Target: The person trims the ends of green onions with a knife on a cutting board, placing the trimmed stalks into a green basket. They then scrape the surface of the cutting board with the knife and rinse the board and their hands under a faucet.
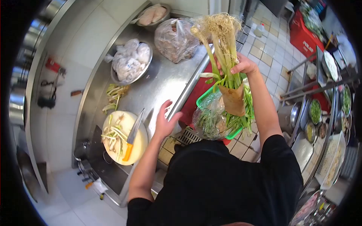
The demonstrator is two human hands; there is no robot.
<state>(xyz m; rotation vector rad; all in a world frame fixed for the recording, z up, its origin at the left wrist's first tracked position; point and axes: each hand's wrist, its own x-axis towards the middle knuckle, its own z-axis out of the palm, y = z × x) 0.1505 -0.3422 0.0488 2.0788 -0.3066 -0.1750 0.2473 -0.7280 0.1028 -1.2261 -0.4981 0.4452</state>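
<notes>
My right hand (246,64) grips a bunch of spring onions (225,49), held roots up with the leaves hanging down; a brown paper wrap (232,101) hangs around the leaves. Below the bunch is a green basket (203,98) holding more greens and a clear plastic bag of leafy herbs (212,122). My left hand (166,121), fingers spread and holding nothing, hovers by the counter's front edge. To its left, an orange-handled knife (132,140) lies on a round cutting board (140,150) beside cut spring onion pieces (115,136).
Along the steel counter (156,79) stand a bowl of white plastic bags (132,62), a large filled clear bag (176,39) and a bowl of pale meat (154,16). Spring onion scraps (116,96) lie near the wall. On the right is a rack with food containers (315,111).
</notes>
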